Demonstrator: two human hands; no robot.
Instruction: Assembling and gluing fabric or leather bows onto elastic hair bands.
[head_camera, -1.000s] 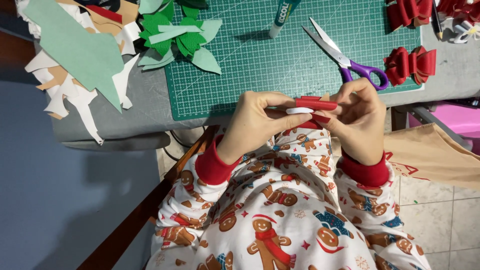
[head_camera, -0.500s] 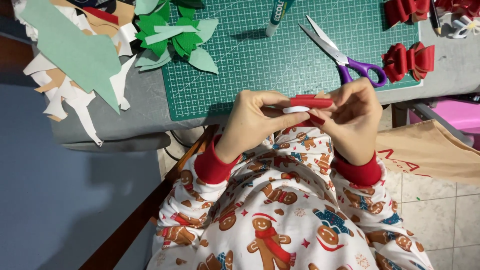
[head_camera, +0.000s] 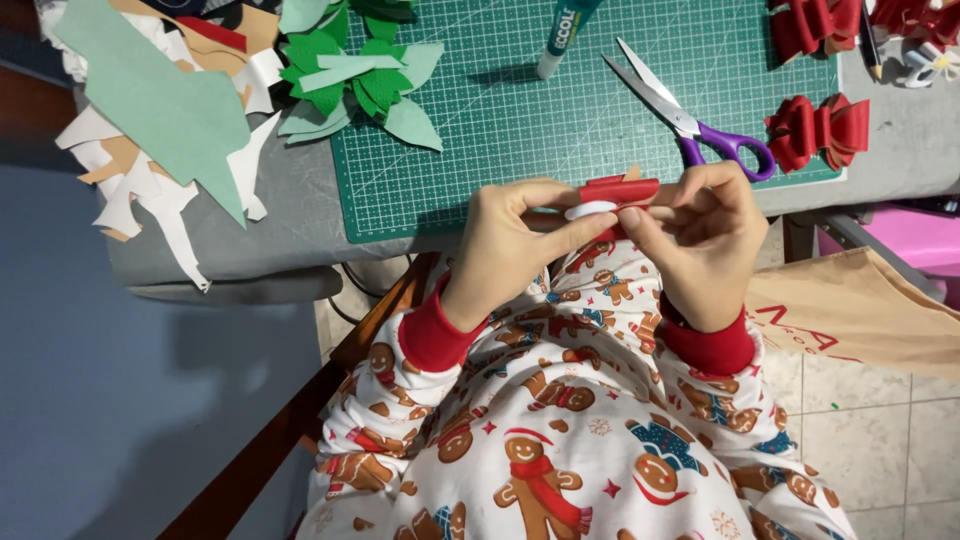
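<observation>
Hands are meeting at the near edge of the green cutting mat (head_camera: 500, 130): the left hand (head_camera: 510, 235) and the right hand (head_camera: 705, 235) are both pinching one folded red strip (head_camera: 618, 190), fingertips curled, wrists angled inward. Two finished red bows (head_camera: 818, 130) are lying beside one pair of purple-handled scissors (head_camera: 690, 125).

Single head view — looks steeply down, close over green cutting mat (head_camera: 520, 130).
</observation>
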